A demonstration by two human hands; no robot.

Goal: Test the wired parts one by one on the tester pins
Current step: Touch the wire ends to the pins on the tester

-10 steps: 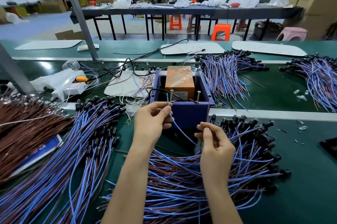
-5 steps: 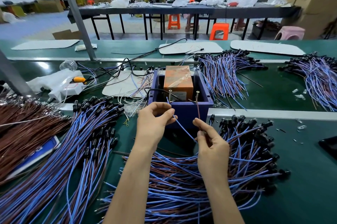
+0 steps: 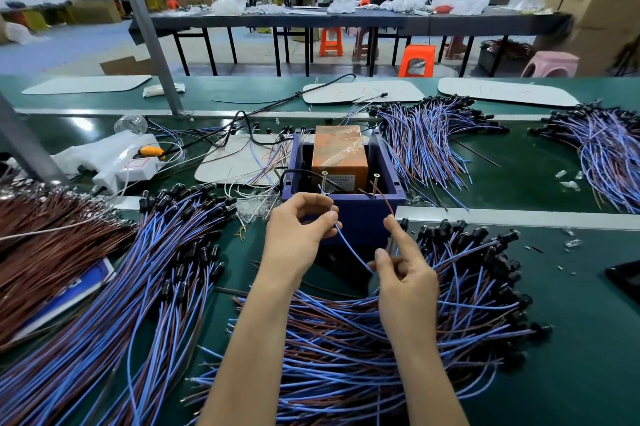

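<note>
Left hand (image 3: pixel 301 235) pinches the blue wire (image 3: pixel 341 235) between thumb and fingertips close to its bare end. The free length is therefore short and stiff, and I can steer the tip to the left pin (image 3: pixel 325 179). Right hand (image 3: pixel 405 276) grips the same wired part (image 3: pixel 362 261) lower down, where its two leads come together. Thumb and curled fingers close on the leads, while the index finger stretches up along the brown wire (image 3: pixel 385 198) to prop it toward the right pin (image 3: pixel 375 184). Holding one lead in each hand lets both ends meet their pins at once.

The brown end lies at the right pin; the blue tip is just beside the left pin. Actual contact at either pin cannot be confirmed from this view. In my judgement the step in hand is making contact, with no reading taken yet.

Both pins stand at the near edge of the tester box (image 3: pixel 360 217), which sits on the bench (image 3: pixel 571 339) directly beyond my hands, so reach is short. The heap of parts (image 3: pixel 346 349) lies under my wrists, ready for the next pick. A second heap (image 3: pixel 145 269) lies to the left, probably to keep two groups separate; which group is which cannot be told.
</note>
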